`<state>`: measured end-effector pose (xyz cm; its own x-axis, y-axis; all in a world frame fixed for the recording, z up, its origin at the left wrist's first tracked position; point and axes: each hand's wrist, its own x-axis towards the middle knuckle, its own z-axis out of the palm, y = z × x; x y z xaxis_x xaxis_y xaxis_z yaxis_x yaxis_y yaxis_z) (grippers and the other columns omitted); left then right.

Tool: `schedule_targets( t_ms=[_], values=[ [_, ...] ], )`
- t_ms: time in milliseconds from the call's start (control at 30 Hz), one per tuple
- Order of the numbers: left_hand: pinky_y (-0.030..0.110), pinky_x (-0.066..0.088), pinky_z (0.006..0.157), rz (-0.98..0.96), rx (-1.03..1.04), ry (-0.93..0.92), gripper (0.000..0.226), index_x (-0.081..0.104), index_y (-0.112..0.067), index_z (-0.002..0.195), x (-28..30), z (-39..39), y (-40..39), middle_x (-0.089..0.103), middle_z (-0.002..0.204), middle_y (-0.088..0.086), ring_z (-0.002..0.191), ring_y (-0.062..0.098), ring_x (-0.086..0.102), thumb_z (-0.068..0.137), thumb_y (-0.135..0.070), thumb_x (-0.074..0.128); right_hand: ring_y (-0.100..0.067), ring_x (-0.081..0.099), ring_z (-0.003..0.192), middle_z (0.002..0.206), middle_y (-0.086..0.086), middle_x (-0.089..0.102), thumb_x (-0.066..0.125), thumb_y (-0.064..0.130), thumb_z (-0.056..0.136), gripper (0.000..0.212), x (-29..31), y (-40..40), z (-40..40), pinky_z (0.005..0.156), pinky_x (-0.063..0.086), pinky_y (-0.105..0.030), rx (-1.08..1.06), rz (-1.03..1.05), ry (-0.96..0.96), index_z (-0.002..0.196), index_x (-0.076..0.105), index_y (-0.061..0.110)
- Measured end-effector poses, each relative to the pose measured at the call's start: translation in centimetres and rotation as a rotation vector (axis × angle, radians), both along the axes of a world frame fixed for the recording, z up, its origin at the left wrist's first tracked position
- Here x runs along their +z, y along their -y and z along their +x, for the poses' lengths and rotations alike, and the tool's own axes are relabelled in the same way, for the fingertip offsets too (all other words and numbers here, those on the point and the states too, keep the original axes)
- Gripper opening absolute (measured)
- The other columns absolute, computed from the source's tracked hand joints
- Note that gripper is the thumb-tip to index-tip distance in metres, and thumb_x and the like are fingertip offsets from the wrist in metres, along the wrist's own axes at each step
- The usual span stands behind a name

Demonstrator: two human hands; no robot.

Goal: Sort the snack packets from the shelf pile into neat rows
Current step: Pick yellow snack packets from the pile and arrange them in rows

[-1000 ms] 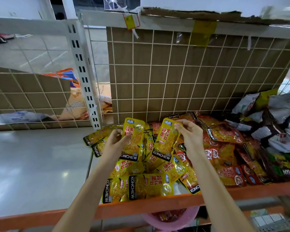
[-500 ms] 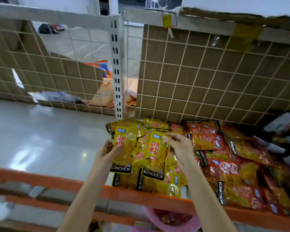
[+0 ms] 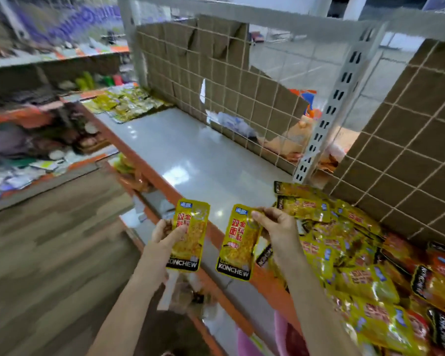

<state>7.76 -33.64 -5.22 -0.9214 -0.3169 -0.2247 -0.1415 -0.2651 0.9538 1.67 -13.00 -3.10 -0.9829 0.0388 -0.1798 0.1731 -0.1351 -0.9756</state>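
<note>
1. Left hand (image 3: 165,233) curled round a yellow packet (image 3: 189,236), thumb across its front, fingers behind; packet held upright over the orange shelf edge (image 3: 217,236).
2. Right hand (image 3: 275,227) pinching the top corner of a second yellow packet (image 3: 238,244), thumb and fingers pressed together on it; packet hanging upright just beside the first, apart from it.
3. Pile of snack packets (image 3: 357,265) heaped on the shelf to the right: yellow ones nearest the hands, orange-red ones further right, overlapping at all angles.
4. Bare grey shelf surface (image 3: 190,155) stretching to the left of the pile and beyond the held packets.
5. Smaller group of yellow packets (image 3: 126,104) lying at the far end of that shelf; blurred, so arrangement not told.
6. Wire grid with brown cardboard (image 3: 203,73) closing off the back of the shelf; a white slotted upright (image 3: 329,111) standing at the rear, just behind the pile's far corner.
7. Another cardboard-backed grid panel (image 3: 409,150) rising directly behind the pile.
8. Blurred shelves of mixed goods (image 3: 36,124) off to the left; wood-pattern floor (image 3: 49,253) below.
9. Something pink (image 3: 280,335) showing under the shelf edge between the forearms, too unclear to name.
</note>
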Motion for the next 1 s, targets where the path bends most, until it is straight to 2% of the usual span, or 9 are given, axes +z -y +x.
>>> schedule_targets(
  t_ms=[100, 200, 333, 400, 500, 600, 767, 867, 1000],
  values=[
    [0.033, 0.046, 0.069, -0.011, 0.103, -0.029, 0.009, 0.059, -0.016, 0.085, -0.1, 0.8, 3.5, 0.065, 0.064, -0.009, 0.061, 0.007, 0.061, 0.089, -0.008, 0.057, -0.007, 0.060, 0.058, 0.071, -0.004, 0.063, 0.063, -0.002, 0.085, 0.009, -0.2, 4.4, -1.0, 0.049, 0.047, -0.014, 0.094, 0.010, -0.003, 0.083, 0.064, 0.007],
    [0.027, 0.045, 0.064, -0.043, 0.196, -0.035, 0.010, 0.058, -0.016, 0.085, 0.1, 1.4, 7.6, 0.065, 0.061, -0.011, 0.059, 0.002, 0.060, 0.089, -0.007, 0.057, -0.003, 0.060, 0.054, 0.072, -0.005, 0.062, 0.061, -0.004, 0.085, 0.008, -0.2, 9.6, -1.6, 0.050, 0.047, -0.015, 0.181, -0.017, -0.009, 0.092, 0.063, 0.000],
    [0.031, 0.045, 0.070, -0.049, 0.293, -0.026, 0.011, 0.058, -0.019, 0.084, 0.4, 1.7, 14.5, 0.064, 0.075, -0.004, 0.072, 0.015, 0.058, 0.089, -0.010, 0.058, -0.012, 0.059, 0.057, 0.066, -0.004, 0.064, 0.063, -0.005, 0.083, 0.010, -0.2, 17.7, -2.6, 0.056, 0.048, -0.023, 0.257, -0.052, 0.012, 0.083, 0.066, 0.004],
    [0.026, 0.049, 0.063, -0.053, 0.316, -0.043, 0.009, 0.057, -0.017, 0.086, 0.8, 1.8, 18.2, 0.064, 0.076, -0.003, 0.068, 0.012, 0.060, 0.090, -0.009, 0.057, -0.014, 0.060, 0.058, 0.065, -0.002, 0.066, 0.065, -0.003, 0.081, 0.012, -0.2, 21.9, -3.0, 0.056, 0.048, -0.025, 0.299, -0.053, 0.005, 0.079, 0.067, 0.009],
    [0.017, 0.049, 0.049, -0.049, 0.347, -0.050, 0.007, 0.056, -0.013, 0.088, 1.2, 1.9, 23.9, 0.064, 0.070, -0.004, 0.054, 0.003, 0.061, 0.090, -0.007, 0.056, -0.013, 0.061, 0.059, 0.069, -0.004, 0.068, 0.066, -0.001, 0.081, 0.010, 0.2, 28.1, -3.5, 0.050, 0.048, -0.021, 0.356, -0.034, -0.029, 0.081, 0.068, 0.008],
    [0.019, 0.051, 0.051, -0.058, 0.375, -0.033, 0.005, 0.054, -0.012, 0.090, 1.1, 2.3, 29.2, 0.064, 0.078, 0.001, 0.056, 0.004, 0.062, 0.090, -0.007, 0.056, -0.019, 0.062, 0.067, 0.077, -0.011, 0.068, 0.066, 0.000, 0.082, 0.007, 0.3, 33.9, -4.1, 0.058, 0.052, -0.025, 0.413, -0.040, -0.046, 0.089, 0.068, 0.002],
    [0.030, 0.052, 0.063, -0.042, 0.405, 0.005, 0.004, 0.055, -0.013, 0.093, 0.7, 1.9, 36.0, 0.067, 0.084, 0.002, 0.067, 0.015, 0.063, 0.090, -0.011, 0.058, -0.021, 0.062, 0.070, 0.079, -0.011, 0.067, 0.066, 0.003, 0.084, 0.006, 0.0, 41.5, -5.9, 0.058, 0.051, -0.027, 0.495, 0.001, -0.068, 0.085, 0.068, 0.007],
    [0.027, 0.052, 0.061, -0.040, 0.423, -0.004, 0.005, 0.054, -0.012, 0.093, 0.3, 0.2, 38.9, 0.066, 0.083, 0.003, 0.067, 0.014, 0.063, 0.090, -0.009, 0.057, -0.016, 0.063, 0.066, 0.077, -0.008, 0.067, 0.065, 0.002, 0.084, 0.006, 0.1, 44.5, -7.8, 0.057, 0.052, -0.024, 0.505, 0.001, -0.077, 0.084, 0.068, 0.008],
    [0.022, 0.053, 0.058, -0.054, 0.407, -0.001, 0.005, 0.055, -0.012, 0.091, -0.4, -4.0, 42.2, 0.066, 0.082, 0.002, 0.062, 0.008, 0.064, 0.090, -0.007, 0.057, -0.022, 0.064, 0.072, 0.081, -0.013, 0.068, 0.066, 0.002, 0.083, 0.007, -0.4, 47.5, -11.6, 0.067, 0.052, -0.033, 0.480, -0.036, -0.072, 0.083, 0.069, 0.009]
  ],
)
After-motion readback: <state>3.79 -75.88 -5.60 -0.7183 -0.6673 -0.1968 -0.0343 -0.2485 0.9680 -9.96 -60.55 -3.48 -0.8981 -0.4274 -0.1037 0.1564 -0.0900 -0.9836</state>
